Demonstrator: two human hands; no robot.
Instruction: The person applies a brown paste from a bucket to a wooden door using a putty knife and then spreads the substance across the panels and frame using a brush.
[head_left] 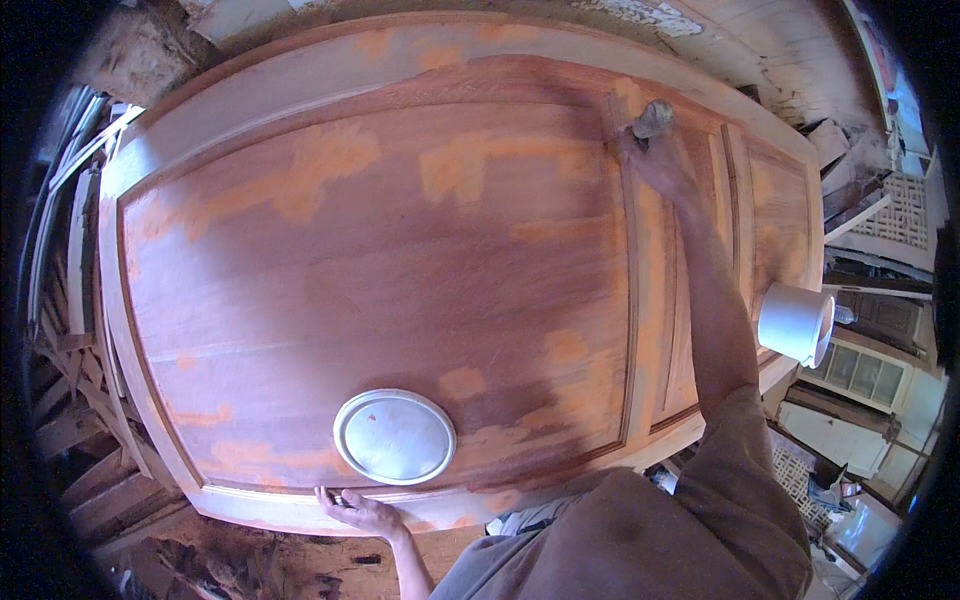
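Note:
A large panelled wooden door [360, 290] lies flat before me, reddish brown with orange patches. My right hand [655, 160] reaches far across it, closed around a grey-brown rounded thing [655, 118] whose kind I cannot make out. That thing is at the far end of the upright moulding beside the big panel. My left hand [368, 515] rests at the door's near edge, fingers apart; a small dark spot shows between them. Just beyond it, a round pale lid [394, 437] lies on the door, overlapping the panel's near border.
A white bucket [790, 325] stands at the door's near right corner. Stacked wooden strips [100, 400] crowd the left side. Woven cane panels [905, 210], boards and a glazed cabinet door [865, 370] fill the right. A pale sheet [780, 50] lies beyond the far edge.

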